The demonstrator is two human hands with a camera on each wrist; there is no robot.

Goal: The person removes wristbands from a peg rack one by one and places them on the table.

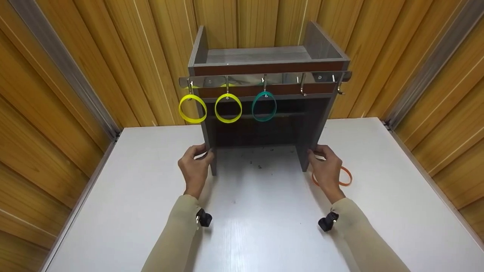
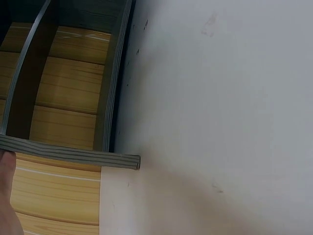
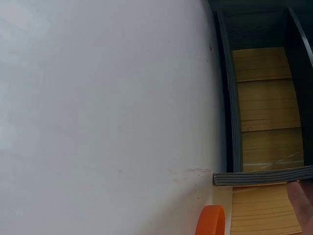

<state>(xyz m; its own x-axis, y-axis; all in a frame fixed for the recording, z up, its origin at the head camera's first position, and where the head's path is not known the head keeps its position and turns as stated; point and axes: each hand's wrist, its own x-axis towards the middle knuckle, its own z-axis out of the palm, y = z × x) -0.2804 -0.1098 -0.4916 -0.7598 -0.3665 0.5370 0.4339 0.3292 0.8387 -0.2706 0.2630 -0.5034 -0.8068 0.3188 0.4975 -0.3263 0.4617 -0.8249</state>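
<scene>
A grey wooden shelf unit stands upright on the white table. My left hand pinches the front edge of its left side panel low down, fingers outside and thumb toward the front. Opposite it, my right hand grips the lower right side panel in the same way. Across the shelf's front runs a metal hook rail. From its hooks hang a left yellow ring, a second yellow ring and a teal ring; the two rightmost hooks carry none.
An orange ring lies on the table by my right hand, which partly hides it; the right wrist view catches its edge at the bottom. Wood-patterned walls enclose the table behind and at both sides. Small dark specks dot the tabletop under the shelf.
</scene>
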